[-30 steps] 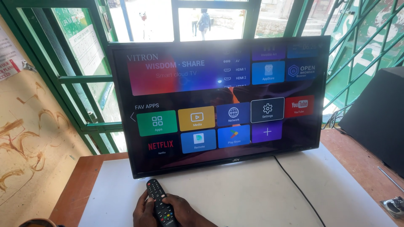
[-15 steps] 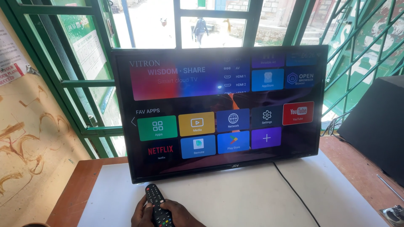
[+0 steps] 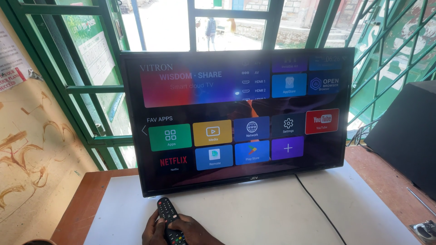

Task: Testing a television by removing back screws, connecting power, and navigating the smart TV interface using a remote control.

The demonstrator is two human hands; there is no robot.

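Both hands at bottom edge of view, close together, clamped on remote [image 3: 169, 220]. Left hand [image 3: 153, 232] grips remote's left side; right hand [image 3: 196, 231] wraps right side, thumb across buttons. Remote black, upper end pointing toward TV [image 3: 238, 118], lying just above white sheet [image 3: 254, 213] on desk [image 3: 86, 199]; contact with sheet cannot be told. TV upright, lit, showing menu of coloured tiles. Black cable [image 3: 318, 206] runs from TV across sheet toward near edge. Dark speaker [image 3: 406, 131] at right. Green window frame [image 3: 91, 90] behind TV.
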